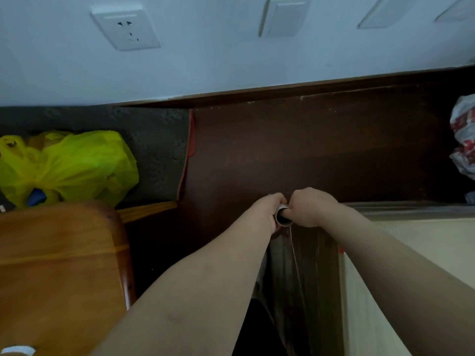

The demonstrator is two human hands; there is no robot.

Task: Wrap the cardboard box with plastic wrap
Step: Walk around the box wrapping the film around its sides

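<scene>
With left grip [264,211] and right grip [311,209] both curled round roll [284,219], draw film [295,265] below roll taut and flat; feed evenly onto box [416,240], just right of roll.

Dark brown wooden table [308,155], set against the wall. The pale cardboard box [437,237] is carried at its near right; a red-and-white plastic bag [464,140] is seen far right; a grey patterned cloth [154,150] is laid along its left side.
</scene>
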